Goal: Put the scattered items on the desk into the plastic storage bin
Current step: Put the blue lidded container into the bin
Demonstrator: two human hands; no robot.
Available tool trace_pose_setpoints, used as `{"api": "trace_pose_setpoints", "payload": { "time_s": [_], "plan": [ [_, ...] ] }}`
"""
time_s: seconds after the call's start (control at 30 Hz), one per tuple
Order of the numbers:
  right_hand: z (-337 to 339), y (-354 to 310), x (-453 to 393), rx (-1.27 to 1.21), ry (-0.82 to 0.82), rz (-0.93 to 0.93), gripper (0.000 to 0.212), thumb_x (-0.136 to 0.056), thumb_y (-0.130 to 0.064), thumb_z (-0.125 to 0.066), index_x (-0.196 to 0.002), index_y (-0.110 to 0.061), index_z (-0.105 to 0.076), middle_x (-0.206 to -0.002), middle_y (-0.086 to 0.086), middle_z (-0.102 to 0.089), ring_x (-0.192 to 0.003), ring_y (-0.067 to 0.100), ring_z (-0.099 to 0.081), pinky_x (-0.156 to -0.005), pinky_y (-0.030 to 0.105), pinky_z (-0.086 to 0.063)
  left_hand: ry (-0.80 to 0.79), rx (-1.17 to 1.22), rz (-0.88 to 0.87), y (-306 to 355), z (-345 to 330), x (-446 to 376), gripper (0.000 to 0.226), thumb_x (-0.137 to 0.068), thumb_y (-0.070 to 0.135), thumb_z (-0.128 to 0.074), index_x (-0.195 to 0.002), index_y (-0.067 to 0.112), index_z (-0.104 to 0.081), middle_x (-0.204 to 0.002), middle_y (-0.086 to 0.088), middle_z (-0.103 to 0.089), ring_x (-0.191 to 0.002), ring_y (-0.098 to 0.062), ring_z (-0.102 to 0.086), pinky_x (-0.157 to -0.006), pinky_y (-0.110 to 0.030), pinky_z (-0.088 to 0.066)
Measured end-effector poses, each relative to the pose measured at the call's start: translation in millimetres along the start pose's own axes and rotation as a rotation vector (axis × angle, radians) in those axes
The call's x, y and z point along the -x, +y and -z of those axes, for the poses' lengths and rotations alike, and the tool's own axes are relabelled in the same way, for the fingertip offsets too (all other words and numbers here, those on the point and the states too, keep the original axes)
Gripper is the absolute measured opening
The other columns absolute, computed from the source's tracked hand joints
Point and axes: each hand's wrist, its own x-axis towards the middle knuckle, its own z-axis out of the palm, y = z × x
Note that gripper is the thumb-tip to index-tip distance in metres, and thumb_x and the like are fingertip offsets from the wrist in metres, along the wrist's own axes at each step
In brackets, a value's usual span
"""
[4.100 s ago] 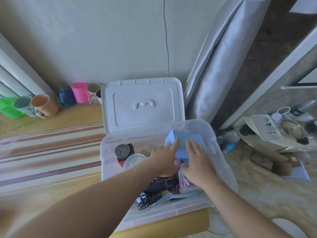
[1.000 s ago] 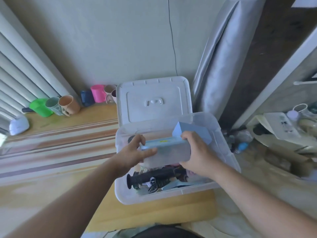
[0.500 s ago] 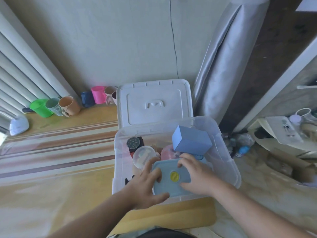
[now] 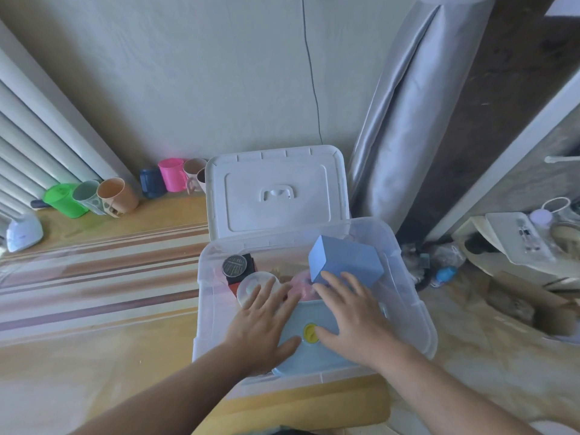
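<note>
The clear plastic storage bin (image 4: 420, 309) stands at the desk's right end, its white lid (image 4: 276, 189) propped upright behind it. A light blue lidded container (image 4: 310, 350) with a yellow button lies flat on top of the bin's contents. My left hand (image 4: 263, 324) rests palm down on its left side, fingers spread. Over its right side my right hand (image 4: 354, 318) lies flat, fingertips touching a blue box (image 4: 345, 262) that leans in the bin's back right. A round dark tin (image 4: 234, 265), a clear round lid (image 4: 255, 285) and something pink (image 4: 303, 285) lie behind.
Several plastic cups, green (image 4: 62, 199), peach (image 4: 117, 196), navy (image 4: 152, 183) and pink (image 4: 172, 174), line the wall on the wooden desk. A striped cloth (image 4: 94, 277) covers the desk's left. A grey rolled curtain (image 4: 401, 127) stands right of the bin. Clutter sits on the floor at right.
The light blue container was held upright above the bin, then laid flat onto the contents, covering the black items. Both hands have opened out and now lie flat on its top.
</note>
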Motion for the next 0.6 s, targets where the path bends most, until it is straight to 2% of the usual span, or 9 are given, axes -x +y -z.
{"api": "trace_pose_setpoints", "payload": {
  "time_s": [0.07,0.17,0.2,0.27,0.33,0.4,0.5,0.6],
  "plan": [
    [2,-2,-6,-0.006,0.012,0.016,0.068,-0.085,-0.063,-0.053,-0.144,-0.034,-0.040,-0.164,-0.006,-0.033,-0.144,0.038,-0.031,-0.112,0.057,-0.040,0.017,-0.013,-0.041,-1,-1,-5,0.074,-0.092,0.063,-0.047,-0.152,0.020,-0.049,-0.150,-0.003,-0.054,-0.147,-0.036,-0.041,-0.122,-0.057,-0.025],
    [17,4,-31,-0.030,0.115,0.069,0.056,-0.085,-0.047,-0.065,-0.137,-0.025,-0.058,-0.155,0.000,-0.049,-0.131,0.039,-0.045,-0.099,0.057,-0.050,0.203,0.082,-0.100,-17,17,-24,0.044,-0.089,0.051,-0.062,-0.125,0.026,-0.071,-0.125,0.004,-0.068,-0.125,-0.025,-0.060,-0.114,-0.049,-0.041],
    [23,8,-43,-0.042,0.158,0.073,0.054,-0.085,-0.040,-0.071,-0.135,-0.021,-0.063,-0.151,0.003,-0.053,-0.129,0.039,-0.049,-0.097,0.057,-0.052,0.274,0.136,-0.069,-28,27,-34,0.036,-0.088,0.045,-0.066,-0.118,0.027,-0.074,-0.120,0.005,-0.070,-0.117,-0.022,-0.063,-0.107,-0.045,-0.045],
    [40,19,-75,-0.053,0.224,0.069,0.054,-0.083,-0.030,-0.078,-0.134,-0.014,-0.067,-0.147,0.008,-0.057,-0.127,0.042,-0.051,-0.098,0.059,-0.051,0.340,0.223,0.087,-57,50,-57,0.031,-0.088,0.038,-0.069,-0.117,0.030,-0.074,-0.122,0.006,-0.068,-0.106,-0.019,-0.066,-0.094,-0.041,-0.053],
    [59,32,-114,-0.031,0.262,0.057,0.057,-0.084,-0.026,-0.080,-0.137,-0.011,-0.065,-0.148,0.011,-0.054,-0.130,0.042,-0.048,-0.103,0.059,-0.049,0.314,0.233,0.250,-95,70,-83,0.037,-0.089,0.038,-0.068,-0.126,0.032,-0.068,-0.133,0.003,-0.060,-0.110,-0.023,-0.064,-0.092,-0.041,-0.055],
    [76,45,-155,-0.008,0.255,0.008,0.059,-0.088,-0.028,-0.075,-0.143,-0.012,-0.059,-0.153,0.011,-0.048,-0.135,0.040,-0.042,-0.105,0.056,-0.048,0.225,0.209,0.371,-137,81,-110,0.046,-0.090,0.039,-0.069,-0.134,0.032,-0.062,-0.145,-0.006,-0.048,-0.124,-0.032,-0.056,-0.103,-0.047,-0.050],
    [89,71,-214,-0.008,0.131,-0.153,0.063,-0.095,-0.034,-0.066,-0.153,-0.022,-0.047,-0.161,0.003,-0.033,-0.145,0.030,-0.029,-0.110,0.049,-0.043,0.128,0.259,0.559,-196,84,-148,0.050,-0.090,0.037,-0.069,-0.139,0.032,-0.058,-0.153,-0.011,-0.035,-0.138,-0.039,-0.042,-0.113,-0.053,-0.040],
    [85,105,-255,0.050,-0.045,-0.314,0.060,-0.095,-0.035,-0.062,-0.152,-0.029,-0.044,-0.159,0.000,-0.033,-0.146,0.031,-0.028,-0.109,0.049,-0.044,0.065,0.359,0.724,-238,61,-172,0.057,-0.088,0.031,-0.068,-0.143,0.028,-0.052,-0.155,-0.014,-0.031,-0.140,-0.040,-0.039,-0.115,-0.052,-0.038]
  ]
}}
